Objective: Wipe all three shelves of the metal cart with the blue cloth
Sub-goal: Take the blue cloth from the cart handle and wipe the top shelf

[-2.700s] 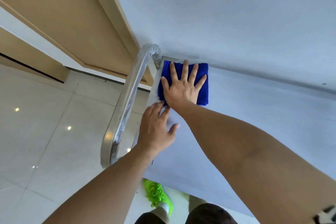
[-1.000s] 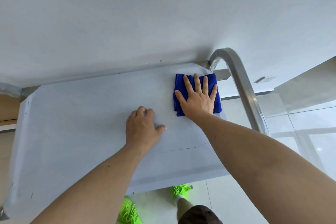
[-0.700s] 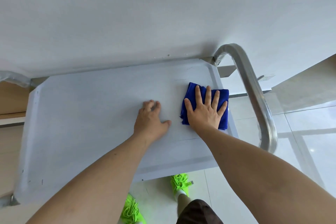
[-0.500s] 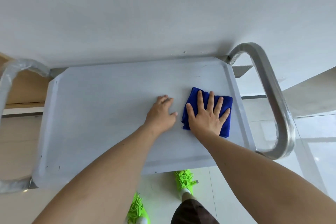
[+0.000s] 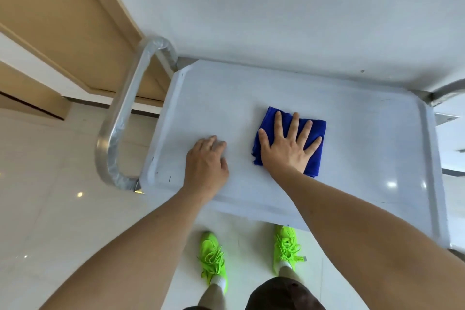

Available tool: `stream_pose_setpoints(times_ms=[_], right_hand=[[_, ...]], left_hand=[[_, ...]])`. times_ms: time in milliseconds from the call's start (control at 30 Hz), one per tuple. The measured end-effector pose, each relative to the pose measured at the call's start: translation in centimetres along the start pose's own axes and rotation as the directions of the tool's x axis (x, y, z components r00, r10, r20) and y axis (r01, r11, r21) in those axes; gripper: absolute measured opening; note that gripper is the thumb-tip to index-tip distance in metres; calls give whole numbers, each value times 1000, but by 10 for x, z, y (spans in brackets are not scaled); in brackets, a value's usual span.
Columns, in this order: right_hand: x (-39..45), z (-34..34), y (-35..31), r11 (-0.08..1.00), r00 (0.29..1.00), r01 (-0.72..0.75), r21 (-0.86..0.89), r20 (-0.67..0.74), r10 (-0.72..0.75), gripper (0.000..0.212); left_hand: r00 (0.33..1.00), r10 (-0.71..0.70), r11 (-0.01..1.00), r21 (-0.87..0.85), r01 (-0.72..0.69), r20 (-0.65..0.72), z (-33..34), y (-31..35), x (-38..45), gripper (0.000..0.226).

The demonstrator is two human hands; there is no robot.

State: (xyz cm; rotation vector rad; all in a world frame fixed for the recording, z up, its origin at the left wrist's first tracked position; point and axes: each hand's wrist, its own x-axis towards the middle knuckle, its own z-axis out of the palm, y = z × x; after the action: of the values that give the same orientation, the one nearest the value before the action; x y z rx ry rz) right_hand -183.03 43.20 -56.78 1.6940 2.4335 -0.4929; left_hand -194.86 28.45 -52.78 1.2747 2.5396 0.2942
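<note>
The top shelf of the metal cart fills the middle of the head view, pale grey with a raised rim. A folded blue cloth lies flat near the shelf's middle. My right hand presses on it with straight, spread fingers. My left hand rests on the bare shelf to the cloth's left, its fingers bent at the tips and holding nothing. The lower shelves are hidden under the top one.
The cart's curved metal handle stands off the shelf's left end. A white wall is right behind the cart, a wooden door at the far left. My feet in bright green shoes stand on the glossy tiled floor.
My right hand has slid the cloth from the shelf's right end toward its middle. My left hand moved left along the shelf. The view swung left, so the left handle now shows.
</note>
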Motion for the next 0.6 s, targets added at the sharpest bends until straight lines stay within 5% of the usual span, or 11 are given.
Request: stream_pose_setpoints(times_ms=[167, 600], right_hand=[[-13, 17, -70, 994, 994, 105, -15, 11, -105, 73], [-74, 57, -200, 941, 941, 335, -40, 58, -332, 73]], left_hand=[[998, -62, 998, -7, 62, 11, -11, -51, -36, 44], [986, 148, 988, -41, -151, -81, -13, -134, -114, 35]])
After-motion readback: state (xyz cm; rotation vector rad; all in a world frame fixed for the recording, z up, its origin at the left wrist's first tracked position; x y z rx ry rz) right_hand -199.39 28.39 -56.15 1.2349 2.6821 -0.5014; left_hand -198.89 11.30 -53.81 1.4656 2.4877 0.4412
